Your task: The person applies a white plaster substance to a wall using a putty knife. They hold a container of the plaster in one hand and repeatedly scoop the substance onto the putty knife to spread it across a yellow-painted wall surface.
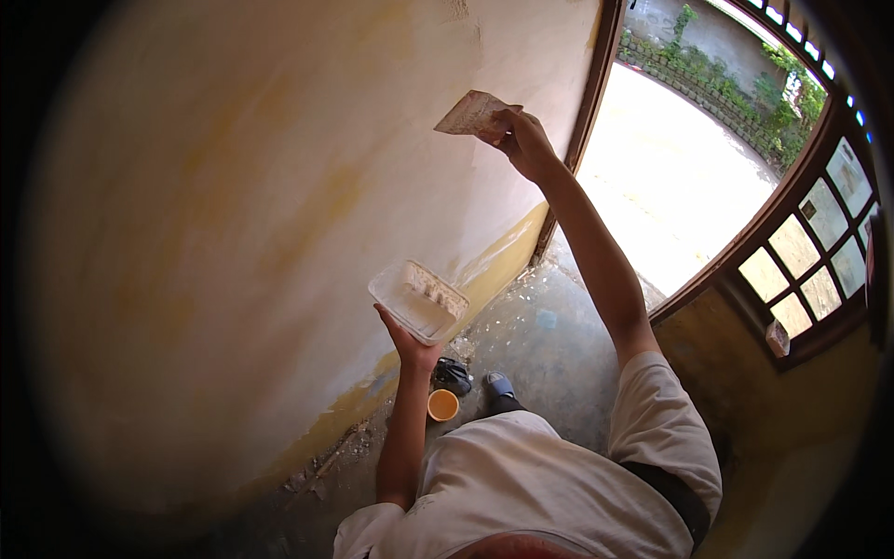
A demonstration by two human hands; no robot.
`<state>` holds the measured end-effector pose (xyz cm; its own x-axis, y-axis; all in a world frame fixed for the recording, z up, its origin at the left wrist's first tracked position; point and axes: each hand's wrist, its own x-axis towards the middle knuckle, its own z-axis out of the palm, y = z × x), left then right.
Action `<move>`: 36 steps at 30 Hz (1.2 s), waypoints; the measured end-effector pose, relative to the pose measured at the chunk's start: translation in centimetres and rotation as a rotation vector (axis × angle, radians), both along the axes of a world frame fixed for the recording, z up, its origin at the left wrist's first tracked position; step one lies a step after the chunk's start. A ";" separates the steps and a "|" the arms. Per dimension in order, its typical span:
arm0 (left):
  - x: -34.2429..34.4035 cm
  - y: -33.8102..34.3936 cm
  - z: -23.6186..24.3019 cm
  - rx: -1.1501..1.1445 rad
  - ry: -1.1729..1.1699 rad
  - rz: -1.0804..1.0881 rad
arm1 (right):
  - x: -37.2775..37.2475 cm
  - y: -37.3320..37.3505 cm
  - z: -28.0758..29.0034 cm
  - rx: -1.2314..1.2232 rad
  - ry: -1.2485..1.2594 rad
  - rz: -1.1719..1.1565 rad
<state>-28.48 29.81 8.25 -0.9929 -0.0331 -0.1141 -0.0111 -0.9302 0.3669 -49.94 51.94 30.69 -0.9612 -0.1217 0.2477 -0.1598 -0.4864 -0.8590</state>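
My right hand (521, 138) is raised near the wall by the doorway, its fingers closed on one edge of a flat putty spreader (468, 114). The spreader is thin, four-sided and brownish, with pale smears on its face. Lower and to the left, my left hand (410, 343) holds a clear plastic tub (400, 298) from below, tilted so that its inside shows. Whitish paste (438, 291) clings to the tub's inner side. The wall (279, 186) beside both hands is off-white with yellow patches.
An orange-yellow cup (443, 405) and a black plastic bag (453, 375) are on the floor by the wall's foot, near my sandalled foot (499, 383). White crumbs and debris lie along the wall base. A wooden door frame (596, 84) and a paned window (810, 242) are to the right.
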 end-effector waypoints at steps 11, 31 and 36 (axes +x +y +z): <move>3.3 0.3 -0.8 -0.017 -0.069 0.094 | -10.4 1.8 7.1 0.776 0.465 -1.059; 3.6 -1.7 -4.6 -0.001 -0.076 0.090 | -6.7 -3.0 11.1 0.610 0.677 -1.225; 3.3 -1.2 -4.6 0.009 -0.071 0.100 | -6.8 -10.6 9.6 0.833 0.873 -1.259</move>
<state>-25.17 28.63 3.62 -0.9741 -0.1307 -0.1846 0.0567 -0.9311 0.3602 -56.73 41.30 40.27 -0.1903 0.1780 0.9655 -0.5741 0.7775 -0.2565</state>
